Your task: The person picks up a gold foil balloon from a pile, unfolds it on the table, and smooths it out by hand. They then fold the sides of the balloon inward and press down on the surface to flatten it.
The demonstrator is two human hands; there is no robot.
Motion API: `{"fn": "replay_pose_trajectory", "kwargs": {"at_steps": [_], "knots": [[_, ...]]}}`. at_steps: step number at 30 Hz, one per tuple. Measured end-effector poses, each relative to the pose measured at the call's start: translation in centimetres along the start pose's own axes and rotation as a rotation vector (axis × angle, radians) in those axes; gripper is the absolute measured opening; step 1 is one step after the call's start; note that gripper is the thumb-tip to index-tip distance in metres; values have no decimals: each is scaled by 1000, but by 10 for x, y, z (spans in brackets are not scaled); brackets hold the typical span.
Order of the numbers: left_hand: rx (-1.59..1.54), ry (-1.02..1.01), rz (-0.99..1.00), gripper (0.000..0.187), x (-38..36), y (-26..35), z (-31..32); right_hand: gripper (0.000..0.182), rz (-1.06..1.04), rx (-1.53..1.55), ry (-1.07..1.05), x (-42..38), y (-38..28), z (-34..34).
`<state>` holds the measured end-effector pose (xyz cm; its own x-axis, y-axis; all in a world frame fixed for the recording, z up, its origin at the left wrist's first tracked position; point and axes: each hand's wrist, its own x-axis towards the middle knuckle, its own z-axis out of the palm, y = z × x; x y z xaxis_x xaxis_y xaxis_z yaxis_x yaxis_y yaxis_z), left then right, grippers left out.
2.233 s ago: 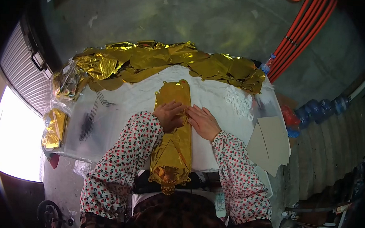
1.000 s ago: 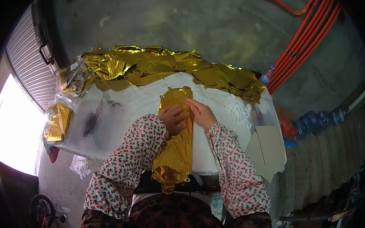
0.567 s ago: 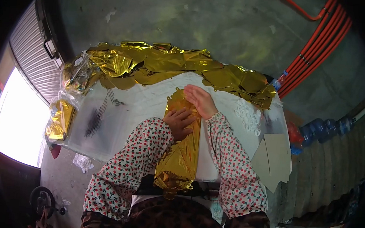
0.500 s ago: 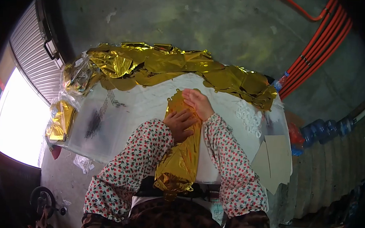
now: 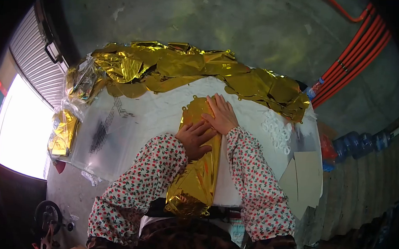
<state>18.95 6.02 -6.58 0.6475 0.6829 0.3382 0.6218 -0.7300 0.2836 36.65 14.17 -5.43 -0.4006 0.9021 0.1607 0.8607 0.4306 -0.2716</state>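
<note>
A long folded strip of gold foil (image 5: 194, 176) lies lengthwise on the table, its near end crumpled over the front edge. Small tabs with holes show at its far end. My left hand (image 5: 196, 139) rests flat across the middle of the strip, fingers spread. Farther up, my right hand (image 5: 221, 114) lies palm down along the strip's right edge, fingers stretched out. Neither hand grips anything. Both sleeves are white with a small red floral print.
Gold foil pieces (image 5: 175, 64) are heaped along the table's far edge. Packed gold foil (image 5: 63, 133) in clear plastic sits at the left. White plastic rings (image 5: 278, 131) and cardboard pieces (image 5: 302, 177) lie at the right. Blue water bottles (image 5: 356, 144) stand beyond the table (image 5: 159, 111).
My right hand has turned from its edge to lie flatter, with its fingers on the foil. My left hand stays on the strip, its fingers a little more spread.
</note>
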Motion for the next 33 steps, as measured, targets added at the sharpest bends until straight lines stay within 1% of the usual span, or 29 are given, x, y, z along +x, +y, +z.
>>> {"fn": "replay_pose_trajectory", "kwargs": {"at_steps": [4,6,7,10,12,13,15,21,26,28,29,31,32,33], "knots": [[-20,-34,-2,59,1,0,-3,75,38,-20,-1,-2,-2,-1],[-25,-46,-9,59,2,2,-7,82,96,-57,-7,-2,-5,-3],[-30,-58,-17,59,2,3,-8,82,97,-53,-12,-2,-6,-4],[-14,-55,-9,60,2,3,-8,86,121,-130,37,3,-7,-4],[3,-64,-14,60,1,4,-8,93,164,109,83,13,-2,-2],[21,-75,-20,60,0,4,-9,93,163,114,81,13,-5,-2],[10,-71,-23,60,0,4,-7,97,216,-26,24,15,-14,-2],[-10,-26,-19,59,2,3,-5,96,232,-66,-44,18,-12,5],[-49,6,-13,60,3,5,-10,95,216,-61,-44,18,-10,8],[10,16,10,61,2,7,-14,95,207,-50,-41,19,-9,9],[3,4,3,61,-2,7,-12,95,208,-67,-46,17,-9,9],[124,24,-27,67,-7,3,-8,94,215,-102,-46,19,-9,8],[130,26,-32,67,-11,2,-6,94,208,-99,-45,18,-10,8],[115,38,-131,70,-15,2,-4,93,213,-92,-41,17,-11,7]]}}
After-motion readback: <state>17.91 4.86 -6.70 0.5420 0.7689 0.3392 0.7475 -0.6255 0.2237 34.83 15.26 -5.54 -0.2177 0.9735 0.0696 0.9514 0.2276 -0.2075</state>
